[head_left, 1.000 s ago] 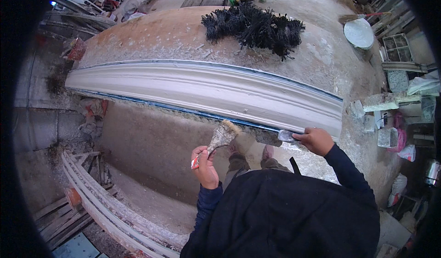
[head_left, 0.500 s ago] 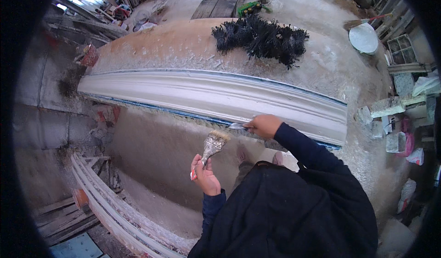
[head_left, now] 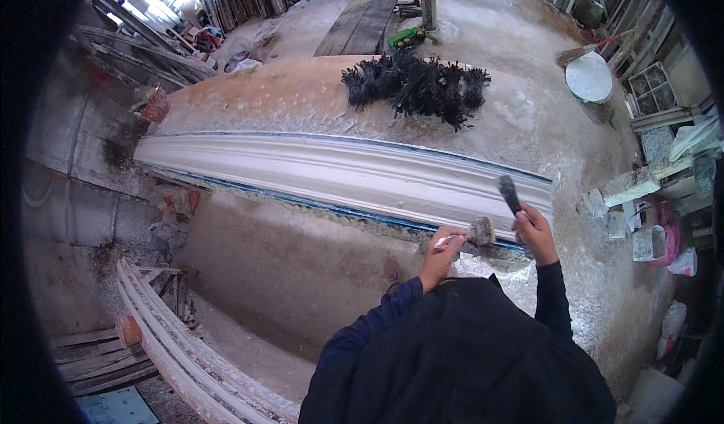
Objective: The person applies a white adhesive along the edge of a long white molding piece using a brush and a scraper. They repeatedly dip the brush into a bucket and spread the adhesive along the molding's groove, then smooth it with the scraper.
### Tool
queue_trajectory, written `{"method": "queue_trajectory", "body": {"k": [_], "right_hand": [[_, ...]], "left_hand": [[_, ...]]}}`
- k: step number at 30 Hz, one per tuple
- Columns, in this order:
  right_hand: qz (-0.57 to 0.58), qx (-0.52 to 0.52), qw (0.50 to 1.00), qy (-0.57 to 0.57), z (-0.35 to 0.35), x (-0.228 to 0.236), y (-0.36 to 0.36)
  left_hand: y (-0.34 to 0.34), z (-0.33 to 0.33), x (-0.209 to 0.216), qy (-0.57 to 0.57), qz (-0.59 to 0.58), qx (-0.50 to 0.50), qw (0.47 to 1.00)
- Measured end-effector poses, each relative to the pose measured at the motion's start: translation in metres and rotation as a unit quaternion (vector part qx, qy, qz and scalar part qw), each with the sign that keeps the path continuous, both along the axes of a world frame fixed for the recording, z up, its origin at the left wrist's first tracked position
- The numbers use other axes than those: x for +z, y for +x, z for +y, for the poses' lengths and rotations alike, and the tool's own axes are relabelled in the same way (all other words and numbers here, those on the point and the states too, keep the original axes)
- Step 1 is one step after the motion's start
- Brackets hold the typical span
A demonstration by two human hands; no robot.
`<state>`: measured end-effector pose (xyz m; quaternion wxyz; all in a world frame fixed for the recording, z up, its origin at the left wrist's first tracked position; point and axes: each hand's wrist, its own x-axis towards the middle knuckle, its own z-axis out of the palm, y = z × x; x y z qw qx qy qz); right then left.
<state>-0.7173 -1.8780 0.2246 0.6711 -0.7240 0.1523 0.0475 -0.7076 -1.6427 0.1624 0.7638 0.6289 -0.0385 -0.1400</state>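
Left grip (head_left: 437, 259) clasps a bristly brush (head_left: 480, 232), right grip (head_left: 537, 238) a flat scraper (head_left: 509, 193), both near the right end of the ridged white moulding (head_left: 324, 171) on the crusty worktop (head_left: 256, 96), dusty floor (head_left: 490, 20) beyond

L hand (head_left: 441, 258) out front, fingers pinched, L forearm (head_left: 388, 303) slanting fwd & to the R, while R hand (head_left: 534, 234) sits just beside it, fingers curled, R forearm (head_left: 552, 299) near vert., dark slvs. down to both wrists!
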Motion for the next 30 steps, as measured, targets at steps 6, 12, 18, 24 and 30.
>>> {"method": "queue_trajectory", "body": {"k": [6, 12, 18, 24, 30], "right_hand": [[-0.02, -0.053, 0.998, -0.013, -0.037, -0.025, -0.044], [0.001, -0.01, 0.999, -0.049, -0.024, -0.022, -0.04], [0.0, 0.031, 0.997, -0.069, -0.004, -0.017, -0.031], [-0.016, 0.019, 0.998, -0.05, 0.016, -0.008, -0.024], [0.022, 0.035, 0.994, -0.098, 0.012, -0.008, -0.026]], "left_hand": [[0.008, 0.047, 0.008, 0.176, -0.084, 0.05, 0.979], [0.036, 0.221, 0.03, 0.42, -0.239, 0.322, 0.814], [0.043, 0.203, 0.068, 0.361, -0.264, 0.338, 0.828], [0.021, 0.055, 0.022, -0.001, 0.029, 0.064, 0.998], [0.053, 0.133, 0.016, 0.232, -0.165, 0.159, 0.945]]}}
